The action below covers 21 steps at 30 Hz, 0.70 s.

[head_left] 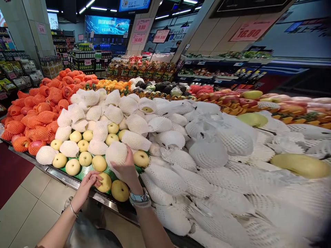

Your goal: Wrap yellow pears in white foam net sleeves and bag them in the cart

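My right hand (pixel 126 168), with a watch on its wrist, is wrapped round a pear in a white foam net (pixel 115 154) and holds it above the fruit display. My left hand (pixel 89 183), a bracelet on its wrist, hovers at the front edge with its fingers loosely apart. Its fingertips are beside a bare yellow pear (pixel 105 183); whether they touch it I cannot tell. Another bare pear (pixel 120 190) lies under my right wrist. Several more bare pears (pixel 85 158) rest on a green mat (pixel 83 171), among netted ones.
Red-netted apples (pixel 46 113) are heaped at the left. White-netted fruit (pixel 170 165) covers the right side, with a long yellow-green fruit (pixel 300 165) among it. A metal rail (pixel 64 179) edges the stand above a tiled floor (pixel 33 210). Bottles (pixel 144 70) stand behind.
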Tool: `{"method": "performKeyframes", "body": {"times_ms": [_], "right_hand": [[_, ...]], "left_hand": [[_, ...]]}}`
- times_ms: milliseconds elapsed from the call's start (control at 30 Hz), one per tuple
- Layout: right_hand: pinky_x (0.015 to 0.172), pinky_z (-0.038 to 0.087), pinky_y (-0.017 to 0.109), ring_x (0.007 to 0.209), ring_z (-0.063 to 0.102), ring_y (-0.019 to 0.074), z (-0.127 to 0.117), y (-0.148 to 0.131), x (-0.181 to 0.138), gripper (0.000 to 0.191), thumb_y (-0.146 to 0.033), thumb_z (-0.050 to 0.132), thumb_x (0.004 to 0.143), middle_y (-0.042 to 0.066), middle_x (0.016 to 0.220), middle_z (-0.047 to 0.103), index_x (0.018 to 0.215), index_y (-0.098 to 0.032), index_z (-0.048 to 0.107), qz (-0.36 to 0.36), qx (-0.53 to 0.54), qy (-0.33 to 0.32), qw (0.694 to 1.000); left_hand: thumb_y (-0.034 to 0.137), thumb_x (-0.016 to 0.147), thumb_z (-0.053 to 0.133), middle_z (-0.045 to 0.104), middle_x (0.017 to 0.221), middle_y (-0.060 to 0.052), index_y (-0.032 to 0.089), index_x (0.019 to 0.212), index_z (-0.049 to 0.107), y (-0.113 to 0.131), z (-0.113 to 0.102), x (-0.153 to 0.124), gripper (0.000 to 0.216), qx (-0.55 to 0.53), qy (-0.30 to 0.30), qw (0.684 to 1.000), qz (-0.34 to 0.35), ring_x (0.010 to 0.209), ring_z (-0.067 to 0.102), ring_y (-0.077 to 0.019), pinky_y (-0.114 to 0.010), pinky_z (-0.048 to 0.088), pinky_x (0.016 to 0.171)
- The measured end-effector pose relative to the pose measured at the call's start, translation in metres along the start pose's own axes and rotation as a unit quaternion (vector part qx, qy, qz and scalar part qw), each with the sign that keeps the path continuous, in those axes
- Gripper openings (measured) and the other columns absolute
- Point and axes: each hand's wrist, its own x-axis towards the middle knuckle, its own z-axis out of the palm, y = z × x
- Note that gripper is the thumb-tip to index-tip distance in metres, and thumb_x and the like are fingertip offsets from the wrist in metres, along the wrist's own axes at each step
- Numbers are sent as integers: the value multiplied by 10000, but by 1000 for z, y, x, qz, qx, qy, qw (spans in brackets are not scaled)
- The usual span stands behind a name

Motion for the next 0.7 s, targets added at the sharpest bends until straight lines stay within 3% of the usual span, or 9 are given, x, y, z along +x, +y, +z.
{"method": "performKeyframes", "body": {"times_ms": [100, 200, 267, 333, 433, 500, 567, 700], "right_hand": [[1134, 393, 477, 1287, 520, 350, 20, 14, 15, 726, -321, 601, 786, 216, 1334, 540, 1433, -56, 407, -27, -114, -20, 993], [1002, 484, 568, 1105, 611, 383, 36, 25, 16, 803, -392, 656, 790, 242, 1220, 581, 1461, -33, 400, -15, -198, 3, 980], [989, 471, 595, 1176, 568, 424, 42, 27, 12, 806, -458, 625, 859, 304, 1372, 485, 1500, -40, 371, -23, -263, 36, 964], [1055, 386, 641, 1335, 430, 471, 46, 29, 5, 672, -462, 533, 948, 288, 1541, 338, 1499, -96, 416, -52, -316, 57, 946], [1113, 340, 624, 1432, 330, 436, 47, 37, -3, 517, -360, 404, 1023, 221, 1594, 331, 1488, -140, 455, -120, -368, 13, 922], [1095, 393, 587, 1419, 376, 411, 45, 46, -3, 529, -355, 363, 1034, 231, 1580, 361, 1503, -118, 426, -147, -371, -24, 917], [1078, 400, 626, 1412, 391, 429, 40, 52, 0, 565, -420, 376, 1026, 233, 1578, 365, 1502, -120, 422, -147, -332, -30, 931], [1162, 276, 670, 1481, 308, 395, 16, 42, -9, 472, -425, 330, 1018, 192, 1523, 467, 1307, -156, 590, -161, -221, -44, 961]], "left_hand": [[509, 791, 771, 713, 906, -42, 184, 1006, 711, -11, -14, 0, 395, 1, -5, 1000, -23, 776, 613, -189, -312, 458, 753], [511, 773, 787, 710, 905, -41, 179, 1014, 695, -20, -29, 0, 421, 5, 1, 999, -39, 759, 616, -186, -312, 451, 741], [533, 761, 787, 705, 906, -38, 178, 1029, 681, -23, -38, -1, 458, 14, 9, 999, -49, 758, 616, -187, -318, 450, 742], [572, 740, 786, 700, 914, -37, 181, 1040, 667, -27, -46, -4, 508, 25, 21, 998, -58, 765, 616, -188, -323, 455, 747], [608, 712, 787, 697, 907, -36, 187, 1036, 651, -35, -56, -17, 548, 25, 53, 996, -71, 783, 619, -184, -316, 463, 750], [615, 715, 775, 700, 905, -37, 194, 1038, 639, -44, -62, -29, 547, 3, 83, 993, -87, 773, 623, -174, -309, 470, 746], [626, 729, 743, 703, 910, -37, 203, 1046, 624, -55, -66, -44, 542, -22, 109, 989, -98, 748, 628, -163, -306, 476, 744], [623, 764, 673, 699, 883, -16, 235, 1011, 609, -72, -70, -70, 464, -22, 151, 984, -94, 711, 634, -153, -295, 461, 710]]}}
